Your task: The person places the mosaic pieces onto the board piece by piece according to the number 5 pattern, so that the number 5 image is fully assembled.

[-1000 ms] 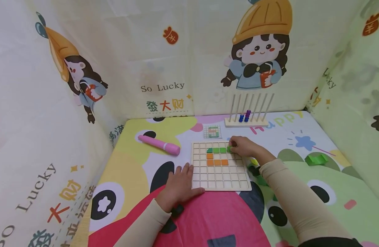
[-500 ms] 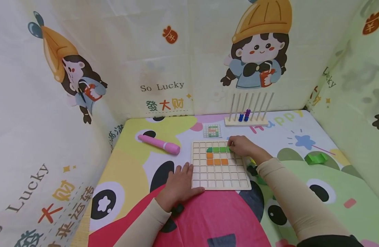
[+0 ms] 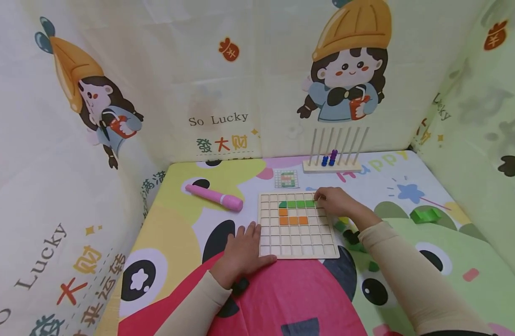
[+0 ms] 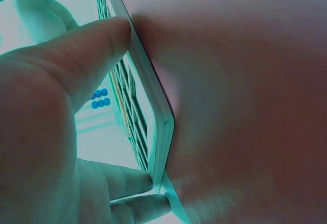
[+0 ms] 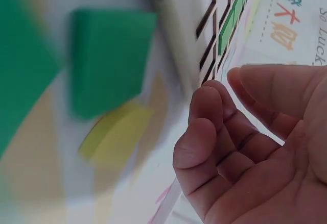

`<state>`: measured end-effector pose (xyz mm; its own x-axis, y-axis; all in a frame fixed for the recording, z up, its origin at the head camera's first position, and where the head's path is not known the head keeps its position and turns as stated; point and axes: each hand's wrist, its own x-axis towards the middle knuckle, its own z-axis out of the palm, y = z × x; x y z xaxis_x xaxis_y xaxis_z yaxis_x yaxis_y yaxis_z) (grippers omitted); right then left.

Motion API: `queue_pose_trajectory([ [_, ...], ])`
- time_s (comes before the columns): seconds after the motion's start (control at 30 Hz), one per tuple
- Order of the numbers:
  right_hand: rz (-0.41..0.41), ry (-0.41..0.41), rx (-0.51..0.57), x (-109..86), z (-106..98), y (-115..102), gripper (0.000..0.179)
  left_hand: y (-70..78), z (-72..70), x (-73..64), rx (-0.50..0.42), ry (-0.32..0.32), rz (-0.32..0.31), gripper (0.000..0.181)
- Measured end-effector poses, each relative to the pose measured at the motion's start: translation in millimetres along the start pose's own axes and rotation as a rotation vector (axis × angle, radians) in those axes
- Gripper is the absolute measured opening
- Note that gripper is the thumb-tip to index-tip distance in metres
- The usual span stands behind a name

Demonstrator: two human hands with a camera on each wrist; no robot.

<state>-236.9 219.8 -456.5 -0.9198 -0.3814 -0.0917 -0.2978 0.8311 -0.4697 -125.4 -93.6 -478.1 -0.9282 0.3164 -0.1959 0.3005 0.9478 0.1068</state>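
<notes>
A wooden grid board (image 3: 299,239) lies on the table, with a row of green tiles (image 3: 300,204) and, below it, several orange tiles (image 3: 293,220) in its cells. My left hand (image 3: 242,252) rests at the board's near left corner, its fingers along the left edge and its thumb at the front edge. Over the board's far right part is my right hand (image 3: 339,203), just beside the right end of the green row. In the right wrist view its fingers (image 5: 204,147) are loosely bent, with a gap to the thumb and nothing visible between.
Right of the board lie loose green blocks (image 5: 112,60) and a yellow block (image 5: 117,134), partly under the right arm. Another green block (image 3: 425,215) is farther right. Behind stand a pattern card (image 3: 286,178) and a peg rack (image 3: 330,167). A pink pen-shaped object (image 3: 215,197) lies left.
My right hand has let go of a green tile, now at the row's right end, and has shifted slightly right. The left hand has stayed put. The head view has shifted a little.
</notes>
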Motion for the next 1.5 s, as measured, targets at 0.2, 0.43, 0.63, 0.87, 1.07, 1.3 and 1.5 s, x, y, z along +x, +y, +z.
queue_pose_trajectory([
  [0.2, -0.024, 0.01, -0.029, -25.0, -7.3, 10.7, 0.024, 0.2, -0.9, -1.2, -0.009, -0.016, -0.007, 0.108],
  [0.43, -0.022, 0.014, -0.09, -49.6, -13.1, 23.7, 0.025, 0.4, -1.7, -1.0, 0.0, 0.002, 0.002, 0.108],
  [0.63, 0.023, -0.024, -0.119, -57.0, -10.3, 30.8, 0.026, 0.0, -1.5, -0.9, 0.003, 0.01, 0.006, 0.107],
  [0.87, 0.078, -0.01, -0.155, -58.0, -1.8, 37.1, 0.025, 1.0, -2.5, -1.6, 0.007, 0.005, 0.009, 0.106],
  [1.07, 0.065, 0.033, -0.138, -60.7, -0.3, 36.8, 0.021, 0.5, -2.0, -0.3, 0.01, 0.001, 0.008, 0.107],
  [1.3, 0.06, 0.051, -0.084, -64.2, 1.6, 33.6, 0.017, -0.2, -0.8, 0.5, 0.012, 0.002, 0.01, 0.108],
  [1.5, -0.012, 0.104, -0.051, -64.8, -1.8, 30.5, 0.011, 0.4, -0.7, 0.2, 0.012, -0.005, 0.005, 0.108],
])
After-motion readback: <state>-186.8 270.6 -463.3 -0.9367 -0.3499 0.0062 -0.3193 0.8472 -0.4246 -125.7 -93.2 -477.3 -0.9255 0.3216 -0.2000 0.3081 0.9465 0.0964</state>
